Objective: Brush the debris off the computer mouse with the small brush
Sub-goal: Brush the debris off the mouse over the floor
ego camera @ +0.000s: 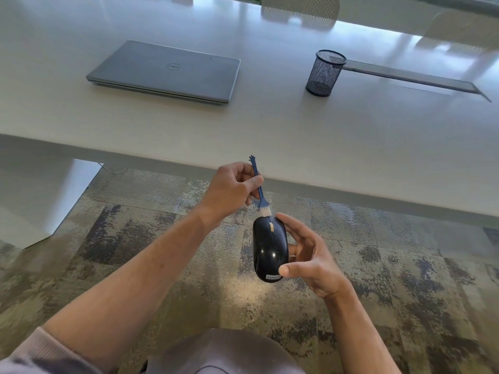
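A glossy black computer mouse (269, 249) with a pale scroll wheel is held in the air below the table's front edge. My right hand (310, 261) grips it from the right side, thumb on its rear end and fingertips at its front. My left hand (231, 191) pinches the thin blue handle of a small brush (259, 188). The brush's pale bristles point down and touch the front tip of the mouse.
A white table (297, 136) spans the view ahead. On it lie a shut grey laptop (167, 71) at the left and a black mesh pen cup (325, 72) at the right, beside a long recessed slot. Patterned carpet lies below; my lap is at the bottom.
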The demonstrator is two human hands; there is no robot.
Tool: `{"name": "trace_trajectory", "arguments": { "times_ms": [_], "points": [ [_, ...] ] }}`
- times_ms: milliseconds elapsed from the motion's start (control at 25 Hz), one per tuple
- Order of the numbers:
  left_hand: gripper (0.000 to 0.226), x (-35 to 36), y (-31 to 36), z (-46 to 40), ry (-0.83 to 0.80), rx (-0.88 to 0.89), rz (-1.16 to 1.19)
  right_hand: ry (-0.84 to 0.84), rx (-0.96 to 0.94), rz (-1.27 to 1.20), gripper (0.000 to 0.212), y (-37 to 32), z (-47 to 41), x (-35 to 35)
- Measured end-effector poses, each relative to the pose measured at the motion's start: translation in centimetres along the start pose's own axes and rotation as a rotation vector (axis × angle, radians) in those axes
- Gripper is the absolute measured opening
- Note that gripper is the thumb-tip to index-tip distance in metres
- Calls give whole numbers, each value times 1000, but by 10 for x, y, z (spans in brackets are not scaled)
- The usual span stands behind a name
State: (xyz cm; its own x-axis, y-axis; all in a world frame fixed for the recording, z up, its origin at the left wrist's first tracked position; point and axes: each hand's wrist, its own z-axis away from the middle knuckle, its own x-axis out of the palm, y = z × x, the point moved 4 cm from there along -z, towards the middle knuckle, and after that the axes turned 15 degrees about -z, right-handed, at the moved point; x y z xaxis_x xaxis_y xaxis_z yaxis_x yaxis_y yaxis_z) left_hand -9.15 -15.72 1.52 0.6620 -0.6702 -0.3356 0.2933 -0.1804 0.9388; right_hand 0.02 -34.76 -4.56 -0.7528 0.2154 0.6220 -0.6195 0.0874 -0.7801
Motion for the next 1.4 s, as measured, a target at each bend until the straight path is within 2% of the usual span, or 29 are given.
{"name": "trace_trajectory", "arguments": {
  "times_ms": [440,920,1120,1200,1320,1400],
  "points": [
    [6,0,-18,-2,-137,-28,-29,8,-24,-18,91,1,4,-3],
    [5,1,-11,0,-81,-67,77,30,-37,-8,92,2,2,-6],
    [6,3,-19,11,-142,-95,124,114,-104,-50,91,0,3,-19],
    [6,2,-20,12,-106,-109,158,121,-105,-59,92,0,2,-21],
    [5,-4,-19,9,60,-127,211,90,-92,-64,92,0,1,-19],
    [5,-4,-17,9,115,-124,222,94,-92,-71,92,-1,0,-19]
  ]
}}
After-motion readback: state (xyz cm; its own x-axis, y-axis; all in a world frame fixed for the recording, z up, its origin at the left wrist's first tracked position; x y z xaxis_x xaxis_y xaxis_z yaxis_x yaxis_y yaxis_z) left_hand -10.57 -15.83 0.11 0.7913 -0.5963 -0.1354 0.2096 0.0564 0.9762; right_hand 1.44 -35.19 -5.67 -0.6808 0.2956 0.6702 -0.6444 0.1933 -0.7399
